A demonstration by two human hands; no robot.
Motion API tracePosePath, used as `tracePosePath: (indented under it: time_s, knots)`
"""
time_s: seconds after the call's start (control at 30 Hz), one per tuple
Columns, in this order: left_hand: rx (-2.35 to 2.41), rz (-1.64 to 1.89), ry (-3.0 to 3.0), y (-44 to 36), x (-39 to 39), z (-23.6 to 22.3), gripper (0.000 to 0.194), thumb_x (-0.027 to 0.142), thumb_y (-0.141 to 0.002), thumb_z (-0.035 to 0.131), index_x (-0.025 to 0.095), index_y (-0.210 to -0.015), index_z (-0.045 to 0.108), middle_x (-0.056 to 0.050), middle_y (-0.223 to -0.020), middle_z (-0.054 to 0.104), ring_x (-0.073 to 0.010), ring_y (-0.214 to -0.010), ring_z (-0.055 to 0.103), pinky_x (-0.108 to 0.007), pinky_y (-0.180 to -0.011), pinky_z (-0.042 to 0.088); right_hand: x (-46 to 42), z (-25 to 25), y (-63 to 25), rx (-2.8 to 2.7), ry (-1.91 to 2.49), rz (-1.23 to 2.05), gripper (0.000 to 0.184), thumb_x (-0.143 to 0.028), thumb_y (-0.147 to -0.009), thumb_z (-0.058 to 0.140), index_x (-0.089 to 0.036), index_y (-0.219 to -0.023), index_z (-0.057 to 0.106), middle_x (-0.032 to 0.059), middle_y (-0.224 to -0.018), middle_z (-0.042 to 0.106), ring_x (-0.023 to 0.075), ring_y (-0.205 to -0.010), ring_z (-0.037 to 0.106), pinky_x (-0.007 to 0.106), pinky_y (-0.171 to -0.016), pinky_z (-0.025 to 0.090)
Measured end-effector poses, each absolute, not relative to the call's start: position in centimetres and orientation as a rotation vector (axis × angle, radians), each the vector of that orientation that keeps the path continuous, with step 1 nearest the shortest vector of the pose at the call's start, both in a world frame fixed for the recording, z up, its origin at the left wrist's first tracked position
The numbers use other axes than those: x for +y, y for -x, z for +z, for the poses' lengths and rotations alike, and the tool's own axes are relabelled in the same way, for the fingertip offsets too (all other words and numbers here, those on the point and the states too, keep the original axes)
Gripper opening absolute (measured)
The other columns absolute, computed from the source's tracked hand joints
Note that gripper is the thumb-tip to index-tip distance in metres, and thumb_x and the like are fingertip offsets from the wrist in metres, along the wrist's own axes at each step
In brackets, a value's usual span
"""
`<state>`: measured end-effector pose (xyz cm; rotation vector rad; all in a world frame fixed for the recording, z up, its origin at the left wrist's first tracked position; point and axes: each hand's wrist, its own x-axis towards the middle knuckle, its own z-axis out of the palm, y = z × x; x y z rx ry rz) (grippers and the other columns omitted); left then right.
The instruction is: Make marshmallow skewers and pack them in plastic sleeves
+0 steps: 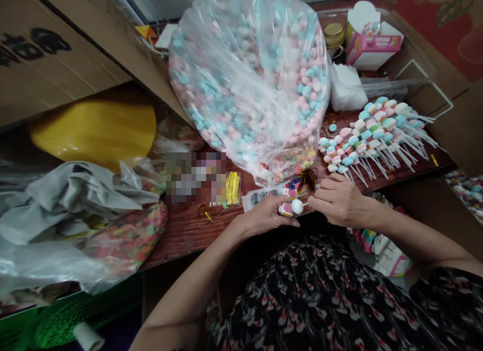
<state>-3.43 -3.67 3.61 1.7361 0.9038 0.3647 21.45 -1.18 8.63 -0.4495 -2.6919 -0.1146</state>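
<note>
At the front edge of the table my left hand point(267, 212) is closed around a small marshmallow pop point(297, 206), whose white and pink end shows past the thumb. My right hand point(337, 200) is closed just to its right, its fingertips pinching the pop's white stick point(306, 203). Behind the left hand lies a printed clear packet point(260, 194). A dark gold tinsel tie point(308, 179) sits just behind my right fingertips. To the right, a pile of finished-looking marshmallow pops point(372, 135) lies with the sticks pointing toward me.
A big clear bag point(249, 84) of pink, blue and white marshmallows fills the table's back. Gold twist ties point(233, 188) lie left of my hands. Farther left are a bag of colourful gummies point(128, 240) and a cardboard box point(75, 49). A pink carton point(372, 49) stands back right.
</note>
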Motion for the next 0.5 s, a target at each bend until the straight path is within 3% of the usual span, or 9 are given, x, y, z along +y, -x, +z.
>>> tracePosePath:
  time_s: [0.3, 0.5]
  knots:
    - [0.945, 0.433, -1.694, 2.6, -3.6, 3.8, 0.044, 0.048, -0.072, 0.077, 0.016, -0.100, 0.066, 0.002, -0.083, 0.061, -0.0144, -0.077, 0.051, -0.024, -0.072, 0.041, -0.7, 7.8, -19.7, -2.834, 0.570, -0.034, 0.011, -0.012, -0.081, 0.053, -0.017, -0.084, 0.062, 0.0022, -0.073, 0.064, 0.0173, -0.070, 0.045, 0.034, -0.067, 0.024]
    - [1.192, 0.537, -1.660, 3.3, -3.8, 2.9, 0.041, 0.050, -0.069, 0.079, 0.015, -0.088, 0.066, 0.004, -0.075, 0.061, -0.0126, -0.070, 0.051, -0.022, -0.065, 0.040, -1.8, 7.7, -19.5, -2.808, 0.815, -0.020, 0.014, -0.008, -0.078, 0.051, -0.018, -0.082, 0.061, 0.0031, -0.068, 0.063, 0.0173, -0.067, 0.047, 0.033, -0.065, 0.023]
